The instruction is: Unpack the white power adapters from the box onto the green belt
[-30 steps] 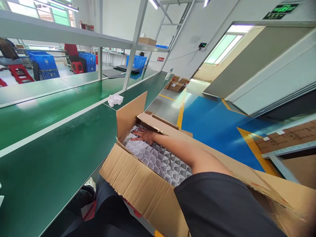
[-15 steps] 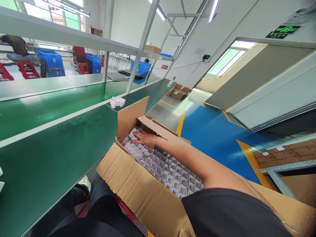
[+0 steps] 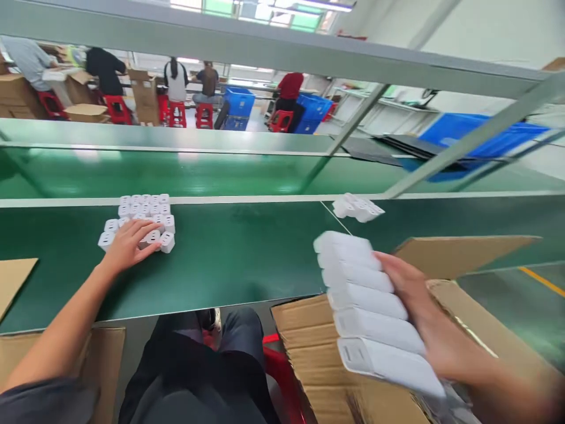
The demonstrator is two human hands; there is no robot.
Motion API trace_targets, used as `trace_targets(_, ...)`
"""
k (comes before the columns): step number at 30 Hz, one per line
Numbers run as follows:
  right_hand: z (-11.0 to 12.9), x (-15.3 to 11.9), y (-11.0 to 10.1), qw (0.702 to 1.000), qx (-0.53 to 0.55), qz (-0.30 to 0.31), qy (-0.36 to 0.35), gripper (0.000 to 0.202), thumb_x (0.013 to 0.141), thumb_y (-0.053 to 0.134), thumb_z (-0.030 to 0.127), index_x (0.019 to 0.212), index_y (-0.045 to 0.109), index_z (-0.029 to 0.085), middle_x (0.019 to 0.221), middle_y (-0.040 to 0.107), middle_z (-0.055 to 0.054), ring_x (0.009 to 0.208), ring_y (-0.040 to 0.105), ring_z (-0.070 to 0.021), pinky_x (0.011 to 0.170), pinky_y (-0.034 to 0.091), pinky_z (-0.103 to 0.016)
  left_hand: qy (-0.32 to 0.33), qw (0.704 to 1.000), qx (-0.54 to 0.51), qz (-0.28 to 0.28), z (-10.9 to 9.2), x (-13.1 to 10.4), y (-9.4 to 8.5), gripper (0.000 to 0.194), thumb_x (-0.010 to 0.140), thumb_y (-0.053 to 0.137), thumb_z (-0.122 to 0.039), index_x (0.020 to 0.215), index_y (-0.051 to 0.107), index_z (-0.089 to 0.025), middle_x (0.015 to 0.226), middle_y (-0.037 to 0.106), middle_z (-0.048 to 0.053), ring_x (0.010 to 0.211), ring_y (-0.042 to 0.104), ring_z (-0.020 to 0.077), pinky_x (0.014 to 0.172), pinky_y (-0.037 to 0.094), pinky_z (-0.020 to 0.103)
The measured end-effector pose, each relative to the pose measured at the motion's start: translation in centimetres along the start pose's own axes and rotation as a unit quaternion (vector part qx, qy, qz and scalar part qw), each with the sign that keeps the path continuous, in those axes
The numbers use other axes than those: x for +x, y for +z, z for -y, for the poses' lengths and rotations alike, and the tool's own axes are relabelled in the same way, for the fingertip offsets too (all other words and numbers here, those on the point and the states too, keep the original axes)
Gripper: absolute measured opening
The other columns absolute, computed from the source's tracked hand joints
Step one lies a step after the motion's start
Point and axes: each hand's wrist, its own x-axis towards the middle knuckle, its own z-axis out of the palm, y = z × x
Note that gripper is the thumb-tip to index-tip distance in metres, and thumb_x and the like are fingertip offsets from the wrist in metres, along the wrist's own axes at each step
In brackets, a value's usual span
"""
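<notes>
My right hand [image 3: 412, 303] is closed on a row of several white chargers [image 3: 366, 282], held side by side above the open cardboard box [image 3: 339, 377] and smeared slightly by motion. On the green bench to the left stands a block of white chargers [image 3: 143, 206] with small dark slots on their ends. My left hand [image 3: 130, 238] lies over the near rows of that block, fingers spread and touching the tops. Farther right on the bench, a small cluster of white chargers [image 3: 356, 207] sits near the back edge strip.
A raised cardboard flap [image 3: 463, 253] rises over the bench at right. Grey shelf posts [image 3: 477, 141] and a long rail [image 3: 265, 44] cross in front. A cardboard piece [image 3: 15, 282] lies at the bench's left end. Several people sit on red stools beyond.
My view has swung left. My right hand has come up out of the box with a row of white chargers. My left hand and the charger block have come into view.
</notes>
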Motion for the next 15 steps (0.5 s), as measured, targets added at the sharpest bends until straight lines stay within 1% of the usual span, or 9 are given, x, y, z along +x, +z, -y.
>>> trace_targets(1, 1.3, 2.6, 2.6, 0.993, 0.109, 0.025, 0.030, 0.111, 0.068, 0.060, 0.070, 0.158, 0.007, 0.036, 0.157, 0.030, -0.015, 0.137, 0.044, -0.0381, 0.106, 0.045, -0.047, -0.004, 1.000, -0.019, -0.006, -0.7, -0.3, -0.4, 0.040, 0.093, 0.057, -0.041, 0.129, 0.055, -0.023, 0.119, 0.066, 0.009, 0.109, 0.060, 0.0249, 0.097, 0.048, 0.040)
trace_targets(2, 2.8, 5.2, 5.4, 0.969, 0.230, 0.069, 0.052, 0.104, 0.073, 0.059, 0.068, 0.158, 0.006, 0.036, 0.154, 0.035, -0.015, 0.134, 0.048, -0.0365, 0.106, 0.045, -0.050, -0.008, 0.999, -0.041, -0.011, -1.4, -0.6, -0.8, 0.041, 0.093, 0.058, -0.041, 0.130, 0.054, -0.024, 0.120, 0.065, 0.009, 0.110, 0.060, 0.0246, 0.098, 0.048, 0.040)
trace_targets(3, 4.3, 7.8, 8.3, 0.924, 0.355, 0.123, 0.070, 0.102, 0.076, 0.060, 0.067, 0.157, 0.006, 0.036, 0.151, 0.040, -0.015, 0.129, 0.053, -0.0349, 0.105, 0.047, -0.052, -0.011, 0.998, -0.064, -0.012, -2.2, -1.0, -1.1, 0.043, 0.092, 0.058, -0.040, 0.132, 0.052, -0.024, 0.121, 0.065, 0.009, 0.111, 0.060, 0.0243, 0.099, 0.048, 0.040)
trace_targets(5, 7.7, 12.3, 13.9, 0.809, 0.548, 0.192, 0.096, 0.101, 0.078, 0.065, 0.063, 0.156, 0.007, 0.032, 0.144, 0.047, -0.016, 0.123, 0.058, -0.0322, 0.105, 0.046, -0.053, -0.011, 0.994, -0.105, -0.004, -3.4, -1.9, -1.7, 0.048, 0.092, 0.058, -0.042, 0.135, 0.049, -0.024, 0.124, 0.063, 0.010, 0.113, 0.059, 0.0244, 0.100, 0.048, 0.041)
trace_targets(8, 12.6, 17.1, 20.4, 0.649, 0.703, 0.272, 0.104, 0.104, 0.076, 0.077, 0.046, 0.154, 0.010, 0.032, 0.139, 0.053, -0.013, 0.117, 0.061, -0.0266, 0.105, 0.045, -0.052, -0.004, 0.991, -0.133, 0.004, -4.4, -3.3, -2.0, 0.062, 0.090, 0.058, -0.055, 0.140, 0.043, -0.024, 0.131, 0.059, 0.012, 0.122, 0.055, 0.0270, 0.105, 0.045, 0.044)
trace_targets(10, 15.4, 19.1, 23.2, 0.565, 0.768, 0.286, 0.099, 0.096, 0.076, 0.078, 0.042, 0.152, 0.020, 0.033, 0.142, 0.051, -0.011, 0.122, 0.057, -0.0260, 0.104, 0.046, -0.052, -0.003, 0.990, -0.138, -0.007, -4.4, -4.0, -2.0, 0.072, 0.087, 0.056, -0.064, 0.144, 0.038, -0.023, 0.135, 0.056, 0.013, 0.126, 0.052, 0.0285, 0.108, 0.043, 0.045)
trace_targets(12, 17.6, 20.5, 25.2, 0.500, 0.811, 0.290, 0.090, 0.082, 0.077, 0.076, 0.047, 0.146, 0.035, 0.033, 0.148, 0.047, -0.009, 0.129, 0.051, -0.0282, 0.103, 0.047, -0.053, -0.003, 0.989, -0.147, -0.012, -4.0, -4.6, -1.8, 0.075, 0.087, 0.052, -0.068, 0.146, 0.034, -0.024, 0.137, 0.055, 0.013, 0.127, 0.051, 0.0281, 0.108, 0.042, 0.044)
trace_targets(13, 18.5, 21.0, 26.0, 0.480, 0.822, 0.293, 0.091, 0.076, 0.075, 0.076, 0.051, 0.140, 0.043, 0.031, 0.148, 0.046, -0.009, 0.131, 0.049, -0.0296, 0.102, 0.047, -0.053, -0.001, 0.988, -0.153, -0.008, -3.7, -4.8, -1.6, 0.074, 0.088, 0.050, -0.068, 0.147, 0.033, -0.025, 0.138, 0.054, 0.013, 0.127, 0.051, 0.0275, 0.107, 0.043, 0.044)
trace_targets(15, 19.9, 21.7, 27.1, 0.464, 0.827, 0.298, 0.108, 0.069, 0.070, 0.077, 0.058, 0.129, 0.055, 0.029, 0.145, 0.051, -0.008, 0.129, 0.051, -0.0306, 0.103, 0.046, -0.053, -0.004, 0.988, -0.157, 0.000, -3.1, -5.2, -1.2, 0.072, 0.090, 0.044, -0.069, 0.147, 0.033, -0.026, 0.137, 0.055, 0.012, 0.125, 0.052, 0.0268, 0.105, 0.044, 0.042)
